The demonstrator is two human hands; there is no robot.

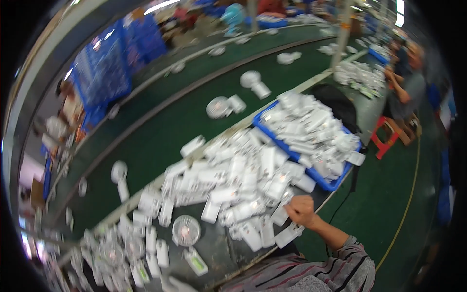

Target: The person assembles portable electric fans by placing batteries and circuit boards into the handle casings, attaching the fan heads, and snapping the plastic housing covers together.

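My right hand (301,210) is closed, fingers curled, at the right end of a big heap of white plastic fan housings (238,170). Its fingertips are beside the nearest pieces; whether they grip one is hidden. At the lower edge, a pale shape that looks like my gloved left hand (176,284) is only partly in the picture, so its grip does not show. Near it on the dark bench lie a round white fan head (186,230) and a white handle piece with a green patch (196,262). More fan parts (114,253) crowd the bench's left end.
A blue crate (332,184) full of white parts stands right of the heap, before a black bag (335,104). Beyond the bench, a green conveyor (160,126) carries scattered small fans (220,107). A red stool (384,137) and a seated person (408,87) are far right.
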